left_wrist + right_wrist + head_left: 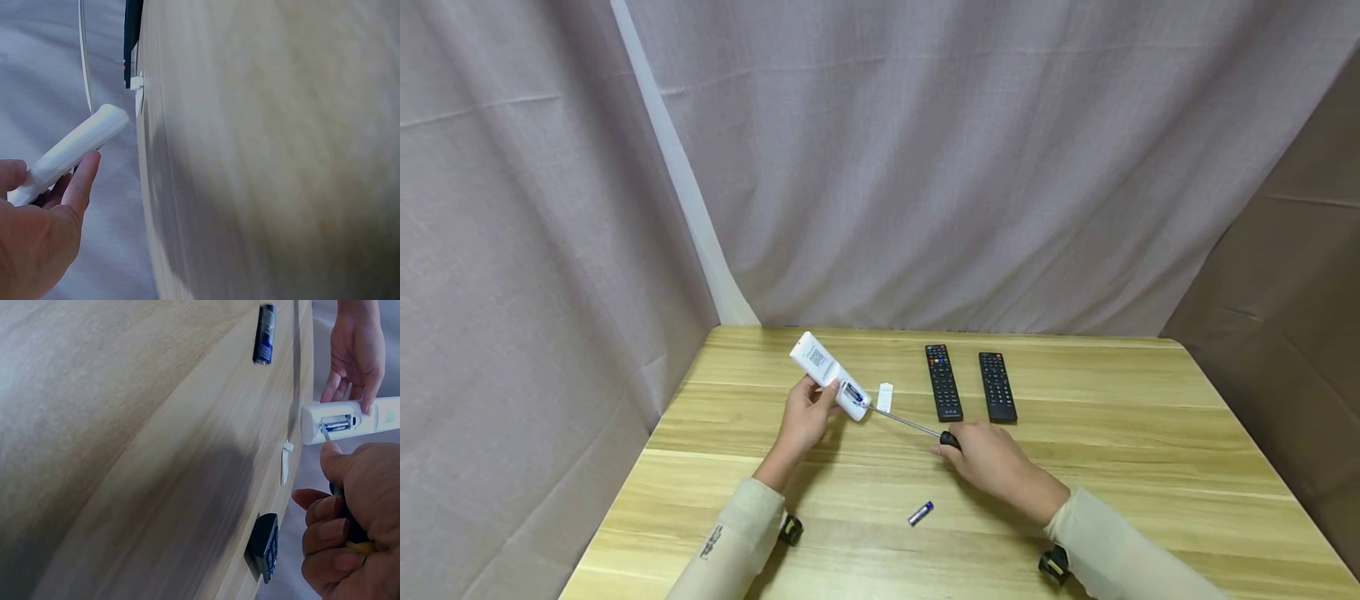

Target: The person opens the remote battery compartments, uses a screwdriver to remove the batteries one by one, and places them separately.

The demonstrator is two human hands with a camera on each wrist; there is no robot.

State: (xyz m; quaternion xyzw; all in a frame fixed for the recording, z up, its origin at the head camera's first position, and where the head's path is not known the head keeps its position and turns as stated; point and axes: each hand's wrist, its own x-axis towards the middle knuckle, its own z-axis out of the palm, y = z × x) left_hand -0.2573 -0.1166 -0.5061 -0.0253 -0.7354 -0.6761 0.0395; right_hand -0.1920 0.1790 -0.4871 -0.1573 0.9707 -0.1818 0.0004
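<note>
My left hand (pixel 805 417) holds a white remote control (pixel 816 358), back side up and tilted above the table. The remote's battery compartment is uncovered, and a battery (pixel 338 426) shows inside it. In my right hand (pixel 996 460) is a screwdriver (pixel 906 422), gripped by its black handle. Its thin metal shaft reaches left to the compartment's lower end, where the tip meets the battery area. From the left wrist view, thumb and fingers pinch the remote's edges (pixel 72 147). A loose battery (pixel 921 513) lies on the table between the forearms.
A small white battery cover (pixel 885 397) lies just right of the remote. Two black remote controls, one (pixel 943 383) beside the other (pixel 997 387), lie beyond my right hand. Grey curtains (pixel 925 167) hang behind the wooden table (pixel 1112 400).
</note>
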